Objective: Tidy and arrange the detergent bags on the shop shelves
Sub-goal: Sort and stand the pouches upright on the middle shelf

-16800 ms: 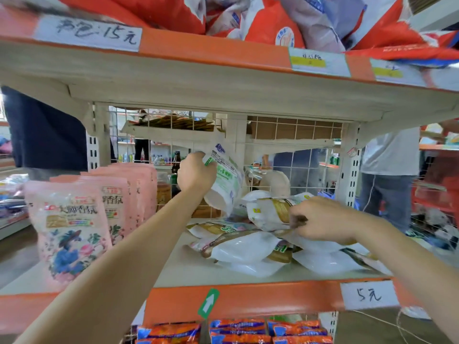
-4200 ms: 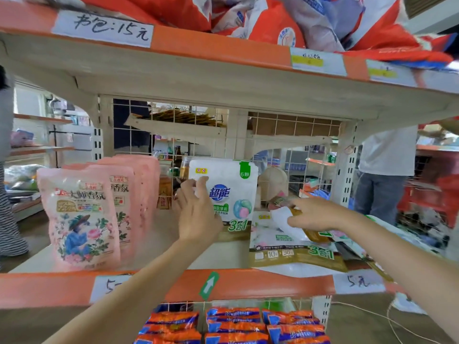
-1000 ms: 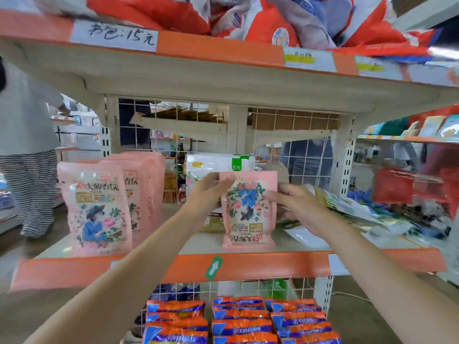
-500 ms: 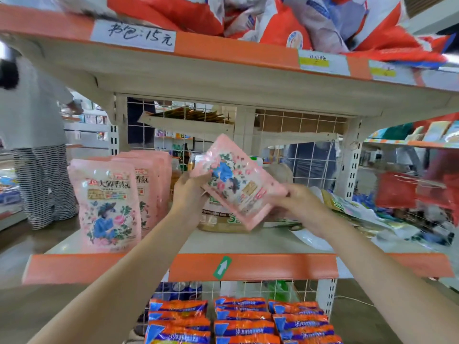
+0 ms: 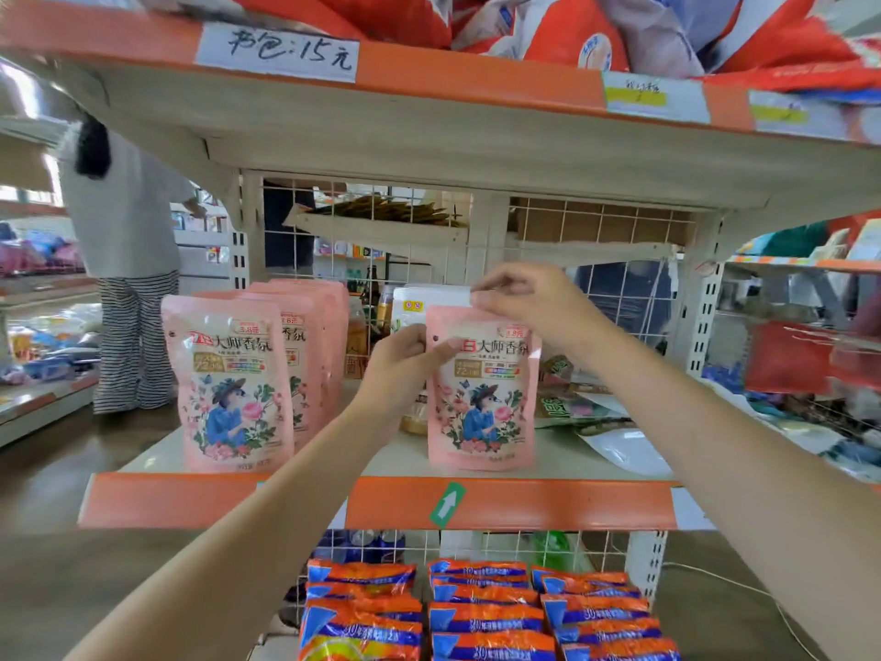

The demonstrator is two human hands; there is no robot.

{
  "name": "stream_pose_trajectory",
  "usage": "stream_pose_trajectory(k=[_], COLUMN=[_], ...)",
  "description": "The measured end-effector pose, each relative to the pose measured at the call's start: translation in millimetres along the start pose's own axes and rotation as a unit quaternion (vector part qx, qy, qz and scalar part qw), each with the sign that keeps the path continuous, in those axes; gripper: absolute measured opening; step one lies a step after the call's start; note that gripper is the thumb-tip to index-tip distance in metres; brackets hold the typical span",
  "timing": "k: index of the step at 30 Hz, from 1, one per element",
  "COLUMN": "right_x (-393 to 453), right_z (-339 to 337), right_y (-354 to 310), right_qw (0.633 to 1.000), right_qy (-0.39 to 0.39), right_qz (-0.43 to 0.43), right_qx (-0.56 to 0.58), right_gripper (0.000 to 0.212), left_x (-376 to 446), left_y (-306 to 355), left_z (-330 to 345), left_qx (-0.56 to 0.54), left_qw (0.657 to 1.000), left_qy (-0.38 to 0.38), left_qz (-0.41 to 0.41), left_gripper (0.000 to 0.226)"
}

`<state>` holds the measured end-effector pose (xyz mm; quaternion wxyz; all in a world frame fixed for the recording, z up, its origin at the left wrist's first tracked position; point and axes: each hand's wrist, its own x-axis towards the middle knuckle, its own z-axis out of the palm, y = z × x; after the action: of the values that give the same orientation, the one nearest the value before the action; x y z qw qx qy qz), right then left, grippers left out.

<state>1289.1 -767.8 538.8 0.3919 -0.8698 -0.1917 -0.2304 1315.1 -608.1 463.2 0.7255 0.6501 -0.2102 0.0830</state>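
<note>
While the pink detergent bag [image 5: 481, 393] stands upright on the middle shelf [image 5: 505, 502], our left hand [image 5: 405, 360] pinches its left edge; our right hand [image 5: 519, 298] pinches its top corner.

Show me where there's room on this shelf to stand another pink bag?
Bare shelf lies between the row of pink bags at left and the pink bag both hands hold upright. Right of it is crowded: white and green bags lie flat in a heap.
</note>
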Motion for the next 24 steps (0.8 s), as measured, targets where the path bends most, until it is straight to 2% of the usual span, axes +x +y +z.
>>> stream_pose_trajectory(k=[3,5,7,9,11,12,13,15,16,18,20,22,24], right_x=[-25.1,-40.7,-43.2,-39.0,-36.4,-37.0,-39.1,-45.8,-48.0,-47.4,-42.2,-37.9,-33.2], right_z=[-2.8,6.9,14.4,17.2,19.4,22.0,26.3,37.8,42.7,48.0,53.2,58.2,71.9], right_y=[19.4,31.0,39.4,41.9,40.6,41.6,44.0,53.7,57.7,56.3,41.8,20.0,-6.4], right_qw=[0.993,0.985,0.988,0.993,0.993,0.991,0.988,0.978,0.975,0.98,0.987,0.989,0.984], right_qy=[-0.068,-0.102,-0.078,-0.029,-0.003,-0.015,-0.047,-0.14,-0.165,-0.151,-0.125,-0.118,-0.142], right_qz=[0.096,0.135,0.133,0.117,0.102,0.104,0.116,0.147,0.15,0.129,0.098,0.065,0.026], right_qx=[0.026,0.016,-0.002,0.002,0.06,0.087,0.091,0.045,0.018,0.003,0.034,0.068,0.105], right_gripper=[0.026,0.012,0.017,0.023,0.018,0.012,0.009,0.018,0.019,0.011,0.007,0.01,0.012], left_x=[1.0,0.8,-0.7,0.4,0.7,-0.4,-3.2,-11.6,-16.3,-26.0,-35.8,-44.2,-55.8], left_y=[-3.8,-7.1,-10.0,-8.8,-7.2,-7.7,-10.8,-20.6,-24.6,-24.2,-9.4,11.7,33.3], left_z=[-6.9,-3.6,2.5,4.3,-0.5,-4.2,-9.4,-19.5,-24.9,-35.5,-48.4,-62.0,-85.5], left_qx=[-0.023,-0.019,-0.013,-0.021,-0.03,-0.025,0.0,0.122,0.179,0.254,0.287,0.274,0.268], left_qw=[0.999,0.999,0.998,0.999,0.999,0.999,0.999,0.99,0.981,0.965,0.957,0.961,0.962], left_qy=[0.022,0.005,-0.007,0.015,0.025,0.019,0.011,-0.019,-0.038,-0.055,-0.028,-0.013,0.018], left_qz=[-0.017,-0.041,-0.056,-0.041,-0.027,-0.033,-0.048,-0.069,-0.065,-0.038,-0.012,0.021,0.039], left_gripper=[0.018,0.012,0.009,0.007,0.007,0.009,0.015,0.031,0.031,0.024,0.034,0.041,0.034])
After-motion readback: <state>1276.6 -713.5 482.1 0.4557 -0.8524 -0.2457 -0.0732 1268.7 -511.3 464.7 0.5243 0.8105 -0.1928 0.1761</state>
